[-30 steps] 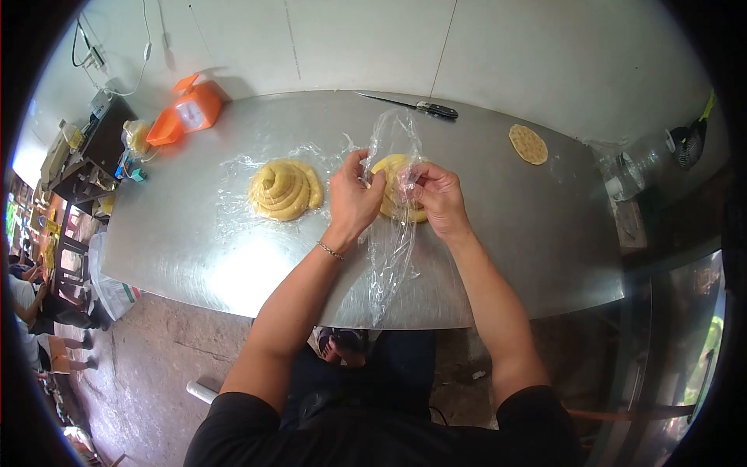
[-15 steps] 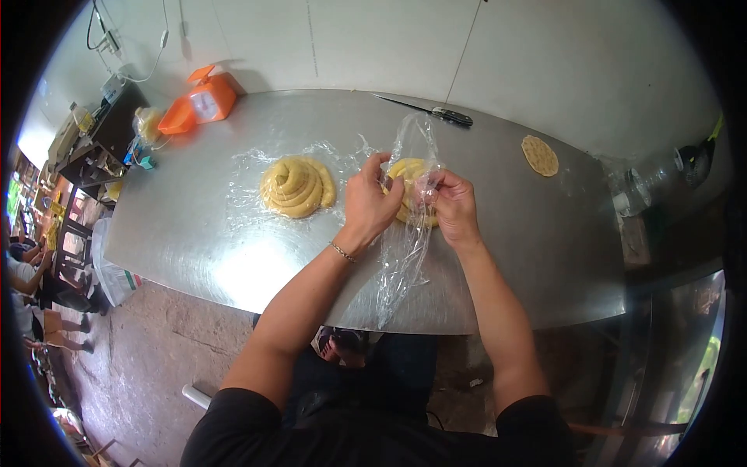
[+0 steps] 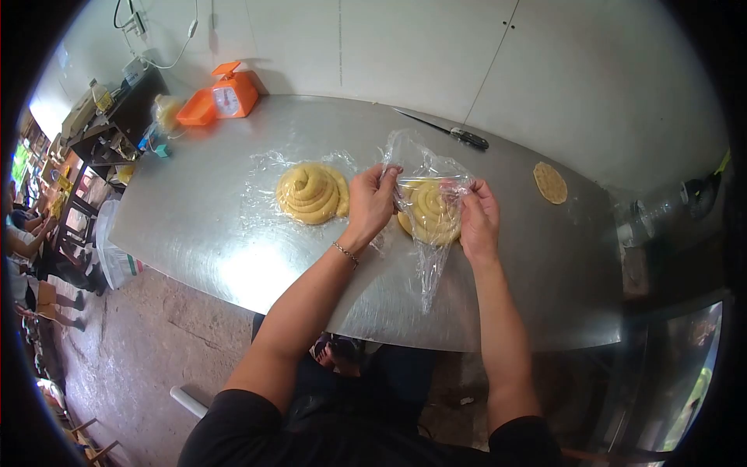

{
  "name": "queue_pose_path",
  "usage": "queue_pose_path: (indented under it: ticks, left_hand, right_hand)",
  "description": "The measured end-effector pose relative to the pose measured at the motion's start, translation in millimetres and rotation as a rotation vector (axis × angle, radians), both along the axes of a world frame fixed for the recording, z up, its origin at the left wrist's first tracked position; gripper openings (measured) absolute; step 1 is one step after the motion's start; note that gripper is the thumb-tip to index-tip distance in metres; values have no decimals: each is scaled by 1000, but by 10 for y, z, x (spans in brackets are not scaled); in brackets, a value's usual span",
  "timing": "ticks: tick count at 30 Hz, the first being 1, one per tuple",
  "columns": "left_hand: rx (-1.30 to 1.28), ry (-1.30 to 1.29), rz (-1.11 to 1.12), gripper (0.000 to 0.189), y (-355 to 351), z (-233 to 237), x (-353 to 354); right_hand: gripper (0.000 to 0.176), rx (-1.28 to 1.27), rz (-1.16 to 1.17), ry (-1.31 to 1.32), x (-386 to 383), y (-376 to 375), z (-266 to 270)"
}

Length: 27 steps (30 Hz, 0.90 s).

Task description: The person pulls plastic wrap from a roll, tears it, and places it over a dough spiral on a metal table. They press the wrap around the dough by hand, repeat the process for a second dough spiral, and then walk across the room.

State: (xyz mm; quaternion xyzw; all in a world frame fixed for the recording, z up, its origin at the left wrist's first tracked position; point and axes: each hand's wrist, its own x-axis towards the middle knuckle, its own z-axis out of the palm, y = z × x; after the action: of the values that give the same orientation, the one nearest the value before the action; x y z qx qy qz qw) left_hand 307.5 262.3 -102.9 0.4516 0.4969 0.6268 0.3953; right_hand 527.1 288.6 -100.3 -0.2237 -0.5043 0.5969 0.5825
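Observation:
Between my two hands a sheet of clear plastic wrap (image 3: 424,268) is stretched over a coil of yellow dough (image 3: 429,210). My left hand (image 3: 372,201) pinches the wrap's left side, thumb against fingers. On the right, my right hand (image 3: 479,218) grips the opposite edge beside the coil. The wrap's lower end hangs in a crumpled point towards the table's front. Left of my left hand, a second spiral of yellow dough (image 3: 310,193) lies on the table under its own film.
The metal table (image 3: 194,226) carries a black-handled knife (image 3: 469,138) near the wall and a flat round piece of dough (image 3: 550,183) at right. An orange scale (image 3: 233,95) stands at the back left. People (image 3: 35,241) are far left, beyond the table.
My hands have drawn apart, spreading the bunched plastic wrap wider across the right-hand coil. The view has shifted slightly, so the table's contents appear a little further right.

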Motion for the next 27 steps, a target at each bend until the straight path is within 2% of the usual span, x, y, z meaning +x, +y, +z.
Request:
queue_pose_path:
  ticks: [4,7,8,11,12,16,19,22,25,27]
  left_hand:
    - [-54,-203,-79,37,20,2,-26]
    - [-332,-351,-221,47,-31,124,-58]
    - [-390,-313,-302,53,-66,185,-79]
    - [-332,-110,-406,56,-132,219,18]
    - [-303,-163,-369,72,-161,219,76]
    - [-19,-128,-224,87,-174,70,230]
    - [80,-236,-221,71,-190,57,278]
    - [16,-300,-468,51,-191,121,195]
    - [-98,-361,-564,47,-164,88,171]
    - [-90,-399,-603,59,-197,134,147]
  right_hand:
    - [10,-28,36,25,-19,-33,19]
    - [9,-74,34,55,15,-33,29]
    - [8,-98,24,69,21,-27,42]
    - [8,-98,-2,143,62,41,-1]
    - [8,-106,-6,141,77,38,15]
    - [9,-85,-53,127,124,82,-30]
    - [11,-65,-65,132,148,112,-41]
    - [13,-83,-38,152,176,108,-34]
    - [13,-106,-19,188,186,123,-11]
    - [16,-106,4,216,181,116,-16]
